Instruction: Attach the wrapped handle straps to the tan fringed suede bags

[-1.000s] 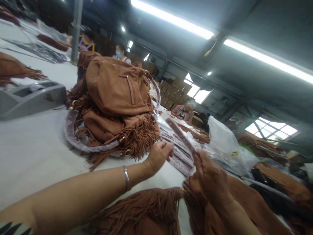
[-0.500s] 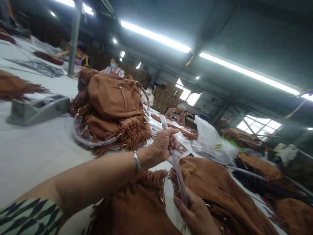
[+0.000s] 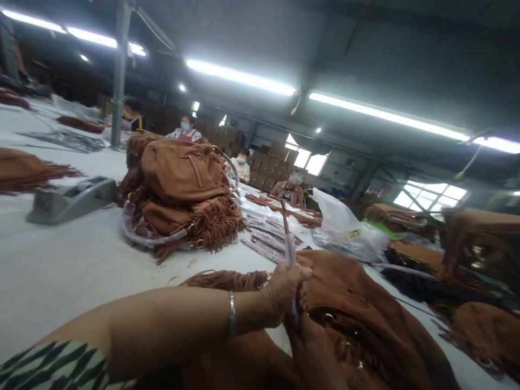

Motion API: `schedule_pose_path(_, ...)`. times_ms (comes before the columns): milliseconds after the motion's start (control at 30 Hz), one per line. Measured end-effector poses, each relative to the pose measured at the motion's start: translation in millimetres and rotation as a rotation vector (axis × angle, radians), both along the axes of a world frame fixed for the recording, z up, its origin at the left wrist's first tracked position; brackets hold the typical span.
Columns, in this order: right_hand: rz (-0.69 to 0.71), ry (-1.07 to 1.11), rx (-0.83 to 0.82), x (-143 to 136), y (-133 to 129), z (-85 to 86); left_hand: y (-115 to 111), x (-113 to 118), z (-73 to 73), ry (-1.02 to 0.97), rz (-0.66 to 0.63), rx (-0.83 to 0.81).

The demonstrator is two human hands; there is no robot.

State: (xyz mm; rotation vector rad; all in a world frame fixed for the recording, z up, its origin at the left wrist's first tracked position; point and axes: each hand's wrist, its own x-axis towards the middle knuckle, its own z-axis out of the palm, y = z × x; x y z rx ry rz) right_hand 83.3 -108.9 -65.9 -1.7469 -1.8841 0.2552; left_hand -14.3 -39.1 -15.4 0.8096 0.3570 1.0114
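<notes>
My left hand [image 3: 284,290], with a silver bangle on its wrist, is closed around a brown strap [image 3: 290,246] wrapped in clear plastic. The strap stands upright, its bare brown tip above the fist. Just below, my right hand [image 3: 311,346] grips the strap's lower part and touches my left hand. Under and beside my hands lie a brown bag [image 3: 345,271] with gold rings and another brown fringed bag, mostly hidden by my left arm. Several plastic-wrapped straps [image 3: 268,238] lie on the table beyond my hands.
On the white table [image 3: 73,265] sit a grey tape dispenser [image 3: 73,200] and a stack of fringed bags [image 3: 179,173]. A clear plastic bag [image 3: 345,233] and more brown bags [image 3: 487,330] are at the right. Several people sit farther back.
My left hand has moved down along the strap, close to my right hand. More brown tip shows above the fist. The view has shifted, and a brown bag has appeared at the right edge.
</notes>
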Motion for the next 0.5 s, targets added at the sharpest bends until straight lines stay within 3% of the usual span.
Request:
schedule_pose_path(133,0.153,0.266,-0.166,16,-6,16.6,-7,5,-15.2,0.054,0.163,-0.006)
schedule_pose_path(233,0.005,0.495,-0.029,20,-1,39.5,-6,11,-26.0,0.081,0.239,-0.02)
schedule_pose_path(367,-0.054,0.604,0.148,4,29,65.9,-7,24,-43.7,0.116,0.252,-0.012)
schedule_pose_path(500,0.01,0.699,0.106,-22,66,80.7,-18,26,-49.5,0.175,0.262,0.034)
